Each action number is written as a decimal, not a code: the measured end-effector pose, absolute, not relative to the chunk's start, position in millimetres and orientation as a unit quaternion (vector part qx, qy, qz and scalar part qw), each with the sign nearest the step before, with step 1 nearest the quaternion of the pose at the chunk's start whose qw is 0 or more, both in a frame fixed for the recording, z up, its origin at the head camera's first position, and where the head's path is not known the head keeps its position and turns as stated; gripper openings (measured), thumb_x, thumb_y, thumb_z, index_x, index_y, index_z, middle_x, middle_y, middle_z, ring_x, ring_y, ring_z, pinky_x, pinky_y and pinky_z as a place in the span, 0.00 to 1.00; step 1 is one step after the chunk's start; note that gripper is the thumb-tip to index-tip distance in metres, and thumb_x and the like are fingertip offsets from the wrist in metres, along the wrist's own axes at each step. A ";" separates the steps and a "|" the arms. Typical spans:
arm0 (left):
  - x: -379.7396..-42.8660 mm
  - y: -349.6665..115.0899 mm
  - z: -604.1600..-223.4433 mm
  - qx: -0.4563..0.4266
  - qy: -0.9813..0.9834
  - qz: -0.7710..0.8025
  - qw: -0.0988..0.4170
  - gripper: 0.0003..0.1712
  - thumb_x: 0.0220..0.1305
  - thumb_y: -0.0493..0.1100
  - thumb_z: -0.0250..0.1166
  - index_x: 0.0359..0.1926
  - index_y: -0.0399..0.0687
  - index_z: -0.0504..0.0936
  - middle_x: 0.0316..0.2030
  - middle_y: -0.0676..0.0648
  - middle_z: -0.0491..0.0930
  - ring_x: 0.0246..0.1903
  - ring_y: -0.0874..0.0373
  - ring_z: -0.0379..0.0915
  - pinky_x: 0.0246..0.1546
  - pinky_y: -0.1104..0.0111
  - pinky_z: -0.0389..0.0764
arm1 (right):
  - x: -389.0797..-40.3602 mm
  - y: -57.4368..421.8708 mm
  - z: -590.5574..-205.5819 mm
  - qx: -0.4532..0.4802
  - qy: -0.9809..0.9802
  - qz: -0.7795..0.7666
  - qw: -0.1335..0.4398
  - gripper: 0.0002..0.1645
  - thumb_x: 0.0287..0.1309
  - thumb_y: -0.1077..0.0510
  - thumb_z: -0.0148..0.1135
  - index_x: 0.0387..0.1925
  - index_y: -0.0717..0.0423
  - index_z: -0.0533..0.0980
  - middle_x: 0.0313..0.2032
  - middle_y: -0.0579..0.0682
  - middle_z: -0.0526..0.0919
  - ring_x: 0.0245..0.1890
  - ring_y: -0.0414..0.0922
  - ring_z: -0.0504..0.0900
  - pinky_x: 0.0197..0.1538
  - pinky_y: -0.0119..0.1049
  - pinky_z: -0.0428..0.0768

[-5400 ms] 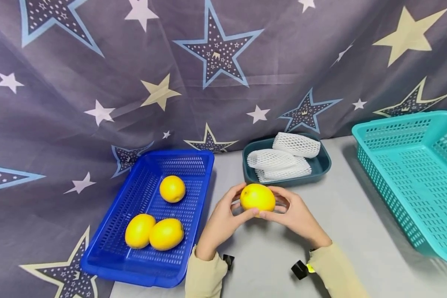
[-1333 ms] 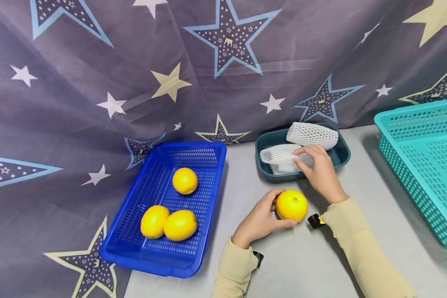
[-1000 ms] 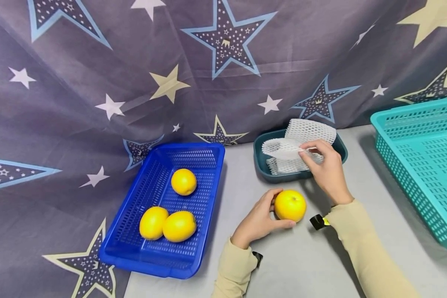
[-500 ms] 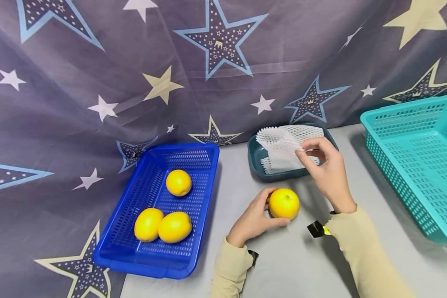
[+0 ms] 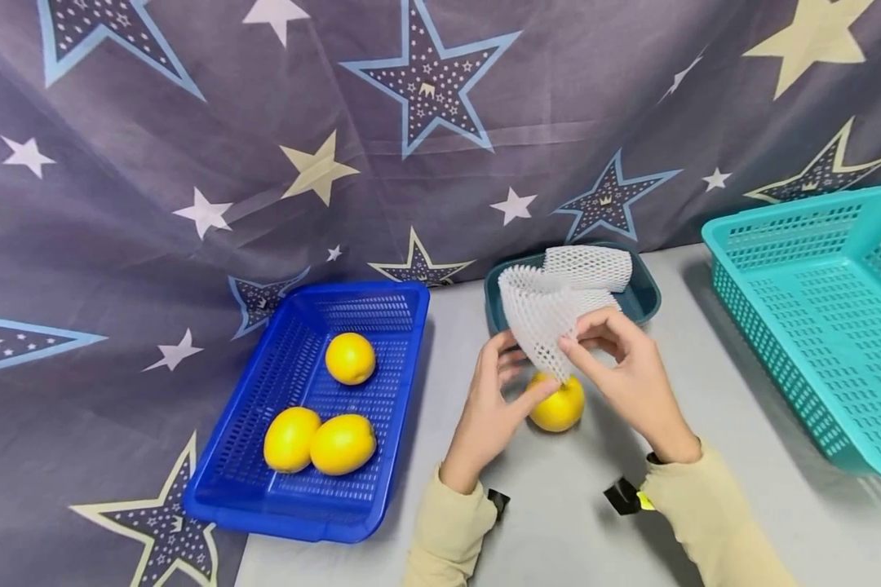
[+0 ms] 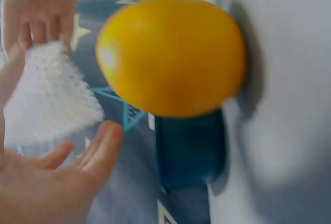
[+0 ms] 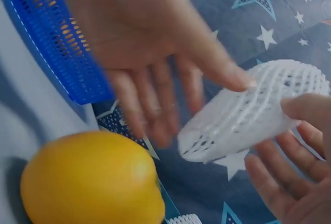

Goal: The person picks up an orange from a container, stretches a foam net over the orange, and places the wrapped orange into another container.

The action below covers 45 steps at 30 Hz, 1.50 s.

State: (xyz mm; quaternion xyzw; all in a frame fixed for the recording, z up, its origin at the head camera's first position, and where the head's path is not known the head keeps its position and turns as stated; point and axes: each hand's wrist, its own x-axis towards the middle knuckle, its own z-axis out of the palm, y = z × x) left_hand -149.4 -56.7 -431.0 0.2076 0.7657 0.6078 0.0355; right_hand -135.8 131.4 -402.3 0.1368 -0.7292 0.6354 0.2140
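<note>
Inside the blue basket [image 5: 286,514], three fruits [image 5: 343,445]; in the tray [image 5: 648,303], nets [image 5: 587,267] — right hand [image 5: 626,371] tight on another net [image 5: 536,310], left hand [image 5: 487,408] uncurled.

foam net [image 5: 537,316] in right hand [image 5: 627,375] is hiding top of yellow fruit [image 5: 560,412], turquoise basket [image 5: 822,281] right of that hand is running off-frame, left hand [image 7: 145,43] is blurring

A star-printed purple-grey cloth [image 5: 382,196] hangs behind a pale grey tabletop [image 5: 558,509].
</note>
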 end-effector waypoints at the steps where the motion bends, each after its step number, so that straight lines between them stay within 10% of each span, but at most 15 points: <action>1: -149.0 -55.4 -428.7 0.207 0.753 0.624 0.022 0.38 0.65 0.46 0.69 0.70 0.48 0.61 0.65 0.45 0.66 0.61 0.53 0.71 0.61 0.63 0.75 | -135.1 129.8 -402.2 0.142 -0.734 0.631 0.206 0.11 0.57 0.72 0.66 0.40 0.62 0.77 0.37 0.50 0.78 0.39 0.40 0.81 0.49 0.26 0.80; 9: -146.5 -54.4 -420.0 0.157 0.704 0.691 -0.047 0.16 0.68 0.39 0.65 0.54 0.40 0.78 0.47 0.40 0.81 0.43 0.54 0.82 0.39 0.70 0.84 | -131.7 130.0 -403.4 0.180 -0.777 0.581 0.163 0.05 0.65 0.67 0.61 0.41 0.57 0.78 0.38 0.49 0.80 0.41 0.40 0.79 0.52 0.26 0.79; 16: -144.2 -56.0 -412.3 0.176 0.664 0.724 -0.056 0.15 0.66 0.33 0.65 0.52 0.32 0.77 0.46 0.36 0.79 0.42 0.56 0.80 0.44 0.65 0.85 | -133.7 138.5 -402.8 0.142 -0.798 0.576 0.105 0.18 0.79 0.57 0.40 0.44 0.63 0.76 0.39 0.54 0.83 0.38 0.46 0.82 0.46 0.29 0.81; 25: -139.3 -54.4 -407.7 0.215 0.728 0.651 -0.019 0.15 0.65 0.37 0.67 0.52 0.42 0.80 0.48 0.43 0.79 0.48 0.55 0.79 0.47 0.65 0.84 | -134.9 135.5 -399.5 0.126 -0.772 0.621 0.048 0.22 0.79 0.54 0.38 0.58 0.66 0.68 0.46 0.60 0.77 0.37 0.43 0.83 0.45 0.34 0.84; 36: -134.7 -51.6 -408.1 0.268 0.751 0.602 0.027 0.26 0.58 0.42 0.75 0.57 0.52 0.78 0.54 0.51 0.74 0.54 0.59 0.76 0.50 0.68 0.82 | -132.1 135.4 -398.7 0.095 -0.778 0.621 0.008 0.28 0.76 0.58 0.45 0.72 0.63 0.57 0.69 0.61 0.65 0.68 0.49 0.63 0.69 0.43 0.63; 40: -135.2 -53.6 -409.0 0.297 0.740 0.602 0.046 0.26 0.70 0.56 0.60 0.61 0.47 0.75 0.57 0.46 0.71 0.56 0.52 0.74 0.54 0.66 0.80 | -135.7 136.0 -404.1 0.119 -0.769 0.627 0.040 0.23 0.69 0.65 0.55 0.63 0.66 0.66 0.56 0.54 0.74 0.56 0.38 0.71 0.57 0.23 0.69; 45: -137.2 -54.8 -410.1 0.271 0.719 0.636 0.066 0.34 0.80 0.59 0.34 0.61 0.36 0.72 0.55 0.37 0.73 0.54 0.40 0.75 0.53 0.58 0.81 | -139.8 138.0 -408.3 0.144 -0.727 0.669 0.056 0.22 0.60 0.71 0.61 0.56 0.69 0.69 0.46 0.42 0.79 0.46 0.36 0.76 0.48 0.22 0.76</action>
